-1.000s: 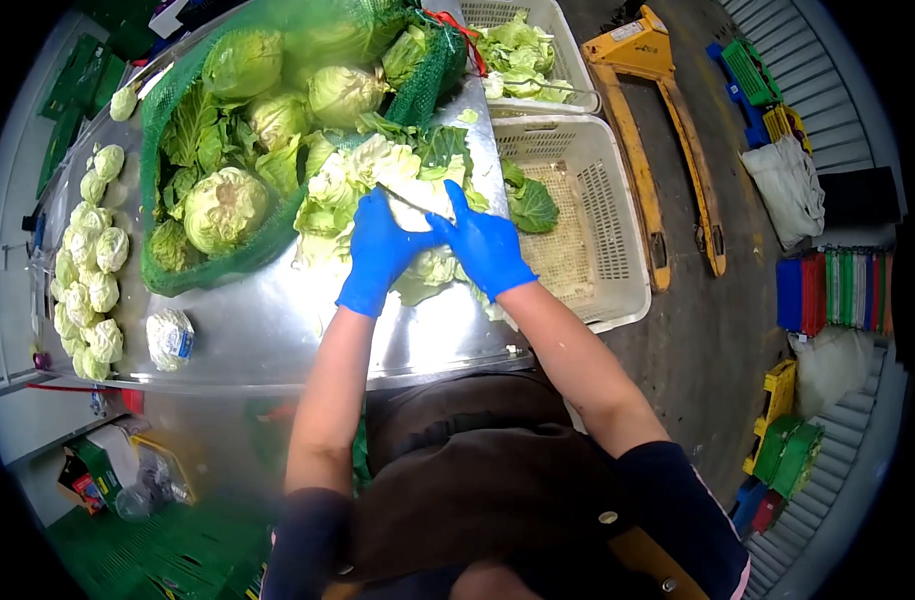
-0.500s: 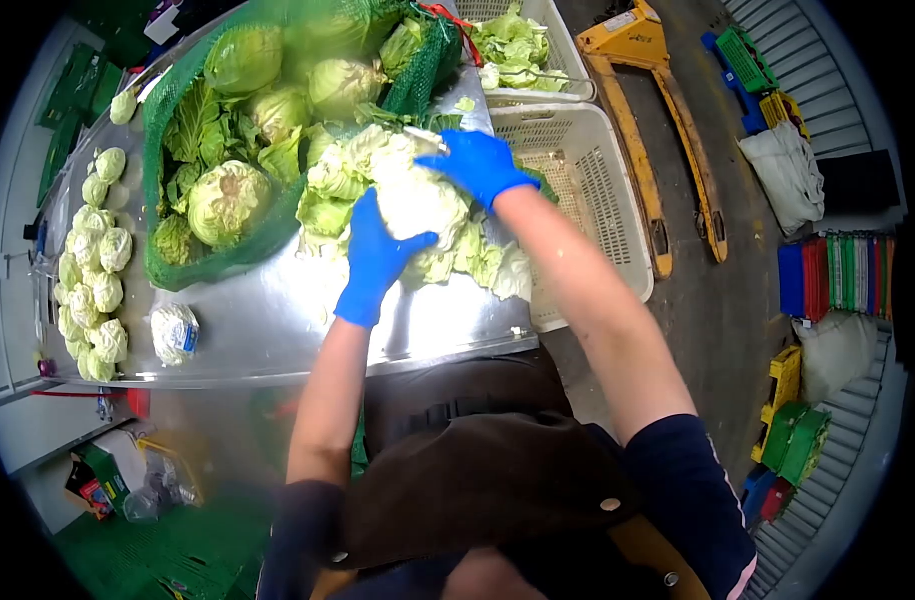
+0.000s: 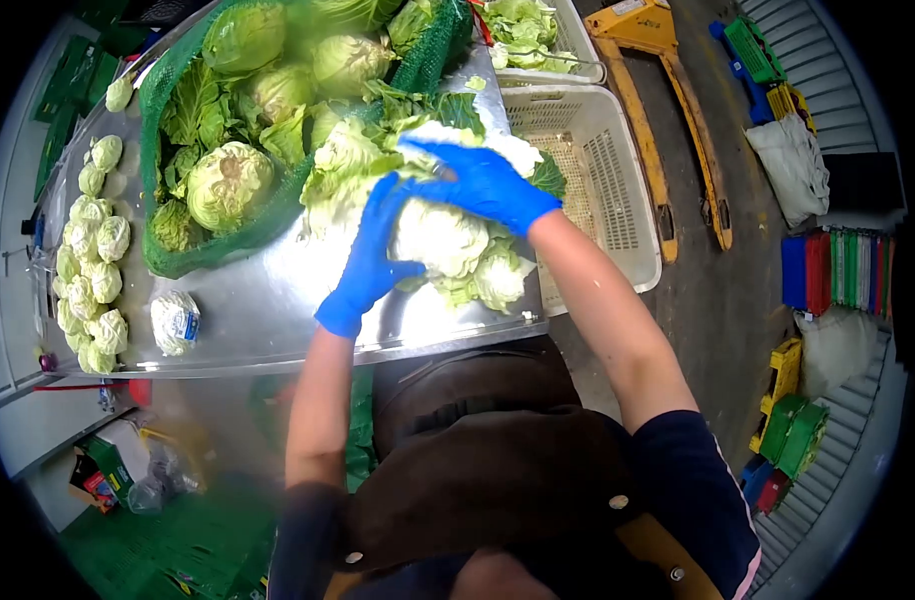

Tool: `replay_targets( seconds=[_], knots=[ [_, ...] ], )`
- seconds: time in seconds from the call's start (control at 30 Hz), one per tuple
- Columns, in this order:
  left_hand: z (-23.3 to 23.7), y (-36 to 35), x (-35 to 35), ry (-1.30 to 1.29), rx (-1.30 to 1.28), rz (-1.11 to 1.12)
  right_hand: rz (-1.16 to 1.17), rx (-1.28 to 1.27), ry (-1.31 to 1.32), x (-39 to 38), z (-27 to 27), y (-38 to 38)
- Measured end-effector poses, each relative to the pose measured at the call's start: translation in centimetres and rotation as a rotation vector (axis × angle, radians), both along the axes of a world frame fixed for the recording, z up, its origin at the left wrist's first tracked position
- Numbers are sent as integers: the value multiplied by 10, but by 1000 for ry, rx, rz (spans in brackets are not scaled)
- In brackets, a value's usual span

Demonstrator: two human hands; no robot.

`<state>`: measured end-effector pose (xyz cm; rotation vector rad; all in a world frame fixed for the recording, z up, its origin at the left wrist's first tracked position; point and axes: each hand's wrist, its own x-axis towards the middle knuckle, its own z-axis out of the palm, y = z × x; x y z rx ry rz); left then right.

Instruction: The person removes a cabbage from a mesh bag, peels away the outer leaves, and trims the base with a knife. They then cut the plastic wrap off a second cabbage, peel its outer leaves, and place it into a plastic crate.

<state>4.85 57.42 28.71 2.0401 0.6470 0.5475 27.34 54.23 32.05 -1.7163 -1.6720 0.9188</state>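
A left hand [image 3: 370, 262] and a right hand [image 3: 486, 184] partly hide a cabbage [image 3: 440, 243], the right palm out of sight, as the top edge crops a net [image 3: 164, 258] and a crate [image 3: 588, 72]; print on a label [image 3: 191, 322] is too small to read.

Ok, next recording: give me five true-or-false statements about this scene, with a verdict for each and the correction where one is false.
1. The left hand and the right hand are gloved in blue. True.
2. The pale cabbage at the hands lies in a crate. False: it lies on the metal table.
3. The green mesh bag is empty. False: it holds several cabbages.
4. A head with a blue label lies apart from the cluster of small heads. True.
5. The yellow pallet jack stands on the table. False: it is on the floor.
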Motion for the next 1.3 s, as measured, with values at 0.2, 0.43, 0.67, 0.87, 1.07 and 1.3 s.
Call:
replay_targets(
  seconds=[0.2, 0.43, 0.67, 0.87, 1.07, 1.3],
  knots=[
    [-38, -93, -6, -12, -402, 603, -53, -125, 115, 25, -27, 2],
    [-36, -57, 54, -58, -234, 619, -434, -163, 340, 16, -28, -20],
    [-19, -13, 78, 268, 179, 358, -472, -88, -221, 28, -33, -75],
    [-20, 15, 102, 351, 218, 341, -201, -1, -634, 28, -17, -74],
    [-6, 7, 117, 424, 213, 365, -185, -60, -603, 44, -35, -42],
    [-20, 8, 128, 482, 327, 346, -155, -209, -459, 87, -32, 4]
  ],
)
